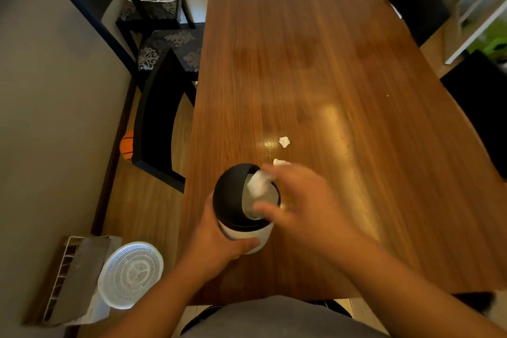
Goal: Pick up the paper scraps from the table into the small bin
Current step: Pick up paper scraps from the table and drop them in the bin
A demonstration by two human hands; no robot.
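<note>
A small white bin (256, 236) with a black domed swing lid (231, 196) stands on the near part of the wooden table (343, 63). My left hand (219, 244) grips the bin's body from the near left side. My right hand (304, 200), blurred by motion, is over the lid opening with a white paper scrap (258, 185) pinched in its fingers, the scrap pushing into the flap. Two more white scraps lie on the table behind the bin: one scrap (284, 141) in the open, another scrap (279, 162) partly hidden behind my right hand.
Dark chairs with patterned cushions (170, 49) stand along the table's left side, and black chairs (419, 5) at the right. On the floor at left are a white fan (130, 274), an orange ball (126, 145) and a metal rack (74, 280).
</note>
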